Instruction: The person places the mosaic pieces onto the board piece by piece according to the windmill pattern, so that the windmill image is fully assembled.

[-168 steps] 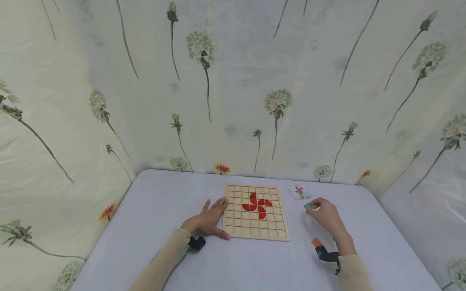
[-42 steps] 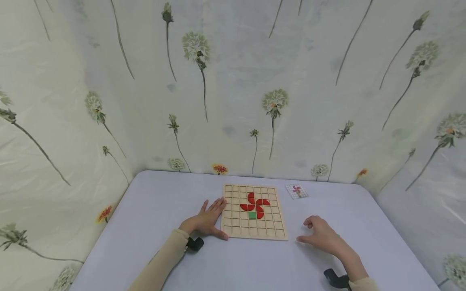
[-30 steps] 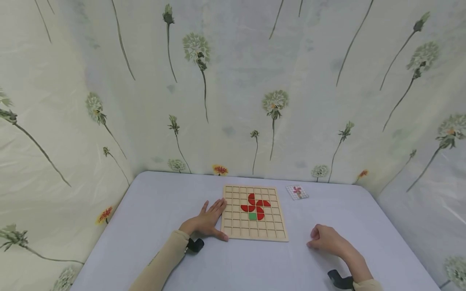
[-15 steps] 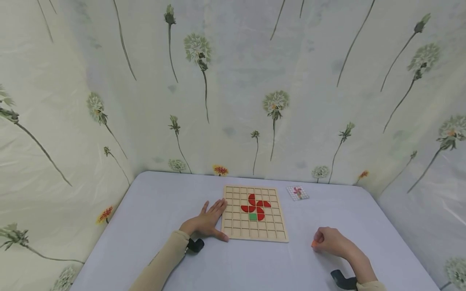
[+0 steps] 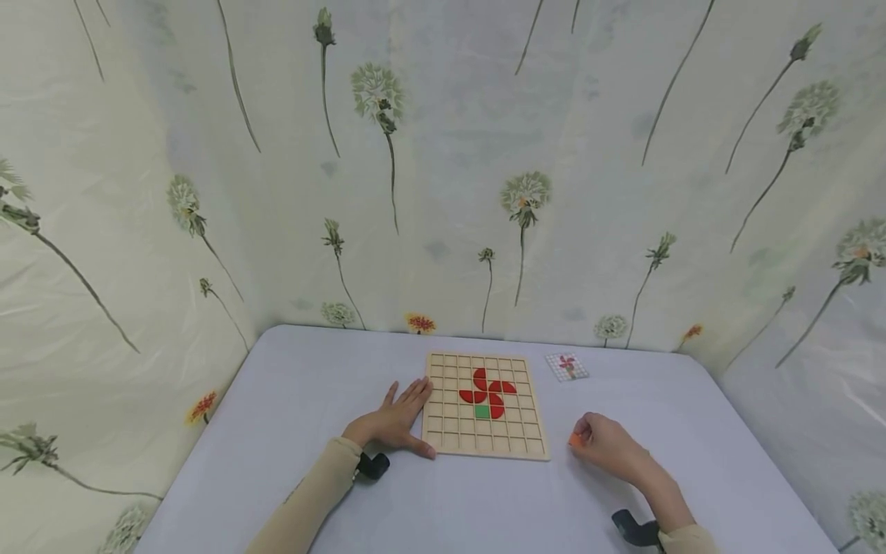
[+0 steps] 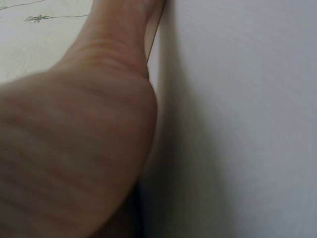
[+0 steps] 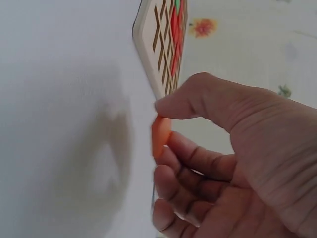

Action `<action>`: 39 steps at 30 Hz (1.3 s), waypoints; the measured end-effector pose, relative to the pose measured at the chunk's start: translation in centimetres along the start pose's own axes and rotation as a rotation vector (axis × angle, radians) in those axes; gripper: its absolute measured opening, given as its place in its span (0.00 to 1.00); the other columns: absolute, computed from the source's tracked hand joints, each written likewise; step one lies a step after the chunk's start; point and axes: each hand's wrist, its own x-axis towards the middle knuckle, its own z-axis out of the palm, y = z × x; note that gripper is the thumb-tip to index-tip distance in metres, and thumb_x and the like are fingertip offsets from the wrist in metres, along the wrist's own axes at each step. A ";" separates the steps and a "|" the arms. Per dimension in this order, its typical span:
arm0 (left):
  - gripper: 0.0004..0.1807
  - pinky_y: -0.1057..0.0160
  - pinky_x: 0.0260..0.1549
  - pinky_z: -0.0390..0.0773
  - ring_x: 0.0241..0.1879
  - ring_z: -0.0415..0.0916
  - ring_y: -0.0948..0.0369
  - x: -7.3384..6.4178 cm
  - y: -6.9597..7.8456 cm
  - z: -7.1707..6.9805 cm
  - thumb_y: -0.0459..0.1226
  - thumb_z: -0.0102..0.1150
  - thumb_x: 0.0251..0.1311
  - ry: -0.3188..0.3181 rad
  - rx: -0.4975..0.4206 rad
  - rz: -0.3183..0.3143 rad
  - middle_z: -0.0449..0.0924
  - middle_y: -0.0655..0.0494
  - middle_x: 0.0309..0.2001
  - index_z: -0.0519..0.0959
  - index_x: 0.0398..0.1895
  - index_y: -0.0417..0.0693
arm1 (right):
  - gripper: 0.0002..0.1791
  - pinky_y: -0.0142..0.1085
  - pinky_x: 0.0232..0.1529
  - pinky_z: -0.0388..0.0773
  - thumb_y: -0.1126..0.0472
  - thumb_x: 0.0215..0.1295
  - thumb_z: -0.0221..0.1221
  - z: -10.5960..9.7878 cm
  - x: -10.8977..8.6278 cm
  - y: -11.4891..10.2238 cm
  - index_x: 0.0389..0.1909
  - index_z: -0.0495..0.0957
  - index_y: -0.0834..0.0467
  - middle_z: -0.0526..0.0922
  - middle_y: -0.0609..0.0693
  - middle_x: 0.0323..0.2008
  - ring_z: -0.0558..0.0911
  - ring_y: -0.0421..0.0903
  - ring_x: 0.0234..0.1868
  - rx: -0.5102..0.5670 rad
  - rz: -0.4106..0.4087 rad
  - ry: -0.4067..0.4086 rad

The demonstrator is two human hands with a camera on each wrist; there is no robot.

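Observation:
A wooden grid board (image 5: pixel 450 442) lies on the table, bearing several red quarter-round tiles (image 5: pixel 474 396) set like a pinwheel. One green square tile (image 5: pixel 482 412) sits below the left red one. My left hand (image 5: pixel 393 422) rests flat with spread fingers along the board's left edge; the left wrist view shows mostly its blurred skin (image 6: pixel 89 139). To the right of the board, my right hand (image 5: pixel 609 448) pinches an orange tile (image 7: pixel 160 135) between thumb and fingertips. In the right wrist view the tile is held above the table, its shadow beside it.
A small pattern card (image 5: pixel 567 367) with a printed pinwheel on a grid lies beyond the board's right corner. The white table (image 5: pixel 332 362) ends at a flower-printed curtain (image 5: pixel 443 254) behind and at the sides. Black camera mounts sit on both wrists.
The green tile went from my right hand into the board. The right hand then reached back, took the orange tile from the table and has moved left and forward with it. The left hand stays put.

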 end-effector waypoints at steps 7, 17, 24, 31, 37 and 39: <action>0.70 0.42 0.72 0.26 0.78 0.27 0.55 0.1 0.0 -0.3 0.71 0.60 0.44 -0.001 0.004 0.000 0.28 0.51 0.79 0.34 0.77 0.45 | 0.13 0.32 0.29 0.70 0.61 0.52 0.65 0.9 1.5 -3.2 0.39 0.77 0.59 0.77 0.48 0.33 0.72 0.43 0.32 0.045 -0.102 0.052; 0.71 0.42 0.72 0.27 0.78 0.28 0.55 0.4 -0.3 0.0 0.73 0.59 0.42 0.010 0.016 -0.006 0.28 0.51 0.79 0.34 0.77 0.46 | 0.11 0.30 0.32 0.71 0.58 0.55 0.69 3.6 3.6 -7.8 0.38 0.80 0.54 0.77 0.44 0.34 0.72 0.41 0.34 0.110 -0.248 0.030; 0.71 0.43 0.72 0.25 0.78 0.27 0.56 0.4 -0.3 0.1 0.72 0.60 0.42 0.001 0.014 -0.007 0.28 0.52 0.79 0.33 0.77 0.46 | 0.10 0.31 0.34 0.71 0.57 0.56 0.69 5.0 4.3 -9.6 0.39 0.82 0.53 0.79 0.42 0.34 0.72 0.40 0.34 0.096 -0.323 0.019; 0.71 0.43 0.72 0.26 0.78 0.28 0.56 0.3 -0.2 0.1 0.72 0.60 0.42 0.002 0.026 -0.013 0.28 0.52 0.79 0.33 0.77 0.46 | 0.08 0.40 0.47 0.77 0.56 0.58 0.67 5.7 4.7 -10.4 0.38 0.82 0.51 0.81 0.40 0.36 0.76 0.39 0.41 0.105 -0.372 0.003; 0.71 0.43 0.72 0.26 0.78 0.28 0.56 0.1 -0.1 0.0 0.72 0.61 0.42 -0.002 0.016 -0.009 0.29 0.52 0.79 0.34 0.78 0.46 | 0.07 0.40 0.48 0.76 0.58 0.58 0.66 6.4 5.1 -10.1 0.38 0.82 0.48 0.79 0.39 0.37 0.74 0.39 0.42 0.088 -0.330 -0.031; 0.71 0.43 0.72 0.26 0.78 0.28 0.56 0.1 -0.2 0.0 0.72 0.61 0.42 -0.001 0.018 -0.008 0.28 0.52 0.79 0.34 0.78 0.46 | 0.07 0.40 0.48 0.76 0.57 0.58 0.66 6.5 5.2 -10.0 0.38 0.81 0.48 0.79 0.39 0.38 0.75 0.38 0.42 0.101 -0.332 -0.034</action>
